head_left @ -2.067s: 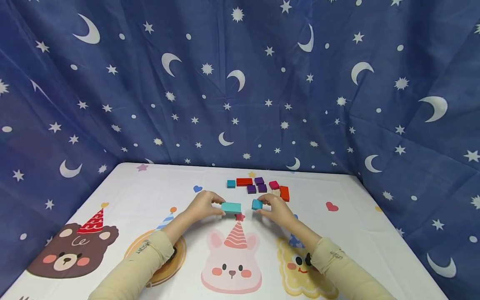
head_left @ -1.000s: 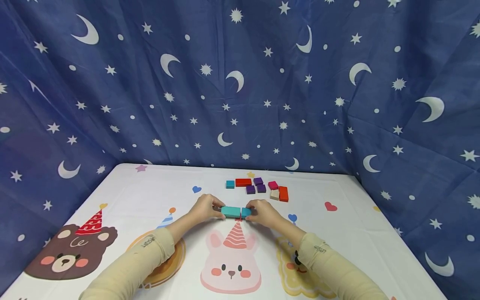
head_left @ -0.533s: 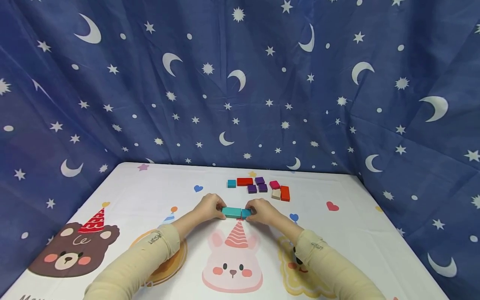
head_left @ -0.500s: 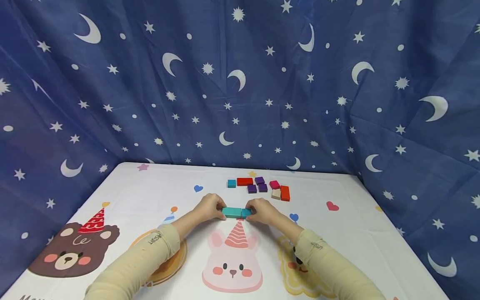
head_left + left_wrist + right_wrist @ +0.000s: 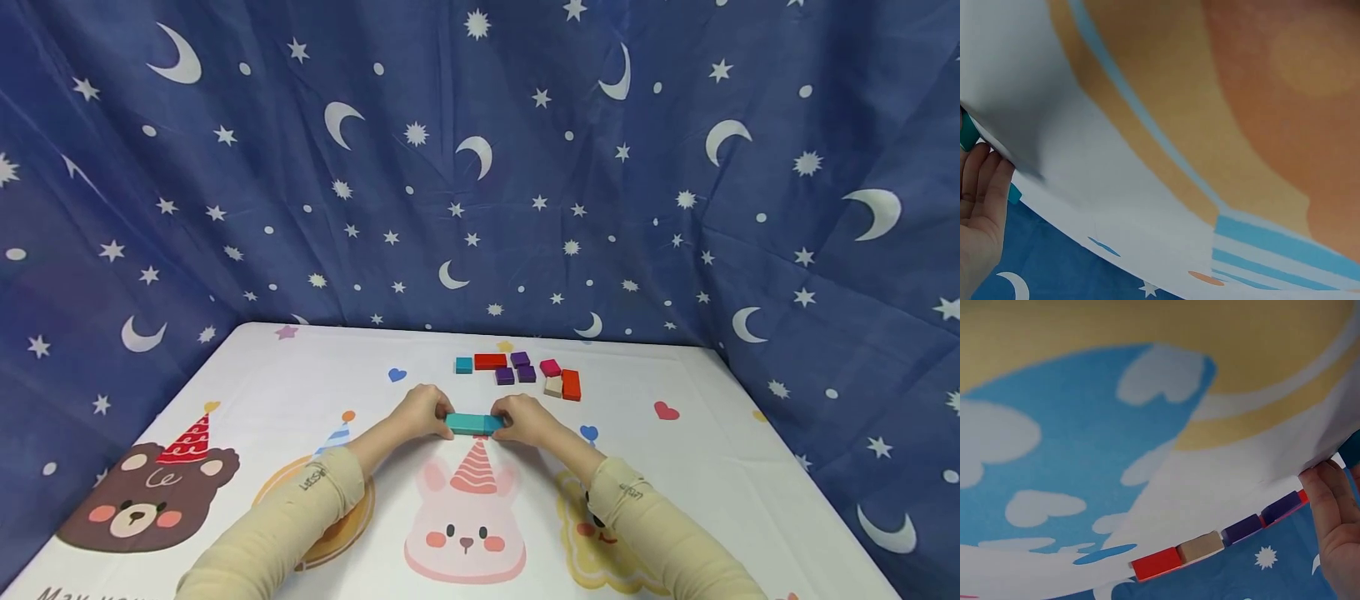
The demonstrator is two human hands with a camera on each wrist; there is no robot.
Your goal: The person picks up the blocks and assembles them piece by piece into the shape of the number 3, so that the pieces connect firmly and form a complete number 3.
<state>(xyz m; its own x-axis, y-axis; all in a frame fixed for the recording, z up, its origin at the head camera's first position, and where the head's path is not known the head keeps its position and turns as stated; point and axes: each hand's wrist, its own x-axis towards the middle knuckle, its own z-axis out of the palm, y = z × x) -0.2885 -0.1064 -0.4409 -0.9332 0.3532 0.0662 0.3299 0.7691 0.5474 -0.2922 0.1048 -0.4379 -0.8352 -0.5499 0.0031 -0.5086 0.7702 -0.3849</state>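
Note:
In the head view a long turquoise block (image 5: 466, 424) lies above the printed rabbit's party hat. My left hand (image 5: 418, 411) grips its left end between thumb and fingers. A shorter blue block (image 5: 492, 425) sits end to end with it, flush, in one straight row. My right hand (image 5: 527, 419) pinches that block from the right, covering part of it. The left wrist view catches only my left hand (image 5: 986, 206) and slivers of turquoise at the edge. At the right wrist view's edge, my right hand (image 5: 1335, 515) is beside a dark teal corner of block (image 5: 1352, 450).
Behind the hands lies a loose group: a small blue block (image 5: 464, 366), a red block (image 5: 491, 362), several purple blocks (image 5: 505, 377), a pink block (image 5: 550, 367), a beige block (image 5: 553, 387) and an orange-red block (image 5: 572, 385). A starry blue curtain (image 5: 375, 208) hangs behind the white tablecloth (image 5: 675, 467).
My right hand has brought the blue block leftward against the turquoise block, and the gap between them has closed. Both blocks have come slightly nearer me. The rear blocks stay put.

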